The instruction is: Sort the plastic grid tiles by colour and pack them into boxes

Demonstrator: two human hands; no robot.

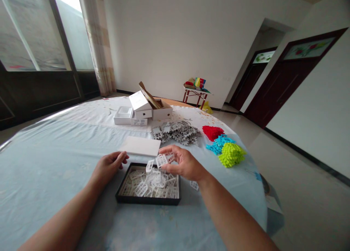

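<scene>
My right hand (184,164) is above the right back part of a shallow black-rimmed tray (147,201). Thumb and fingers close round a few small white plastic lattice pieces (162,161), shaped like toy window frames. More white lattice pieces (158,181) lie heaped in the tray, some standing tilted at the back. One loose white piece (194,185) rests on the cloth right of the tray, beside my right wrist. My left hand (109,165) rests on the cloth off the tray's back left corner. Its fingers are curled with the thumb against them, and nothing shows in them.
Behind the tray lies a flat white lid or board (140,146). Farther back are grey plastic pieces (177,132) and open white boxes (140,101). Red (212,132), blue (221,144) and lime-green (232,155) piles sit near the right edge of the cloth-covered round table (68,152).
</scene>
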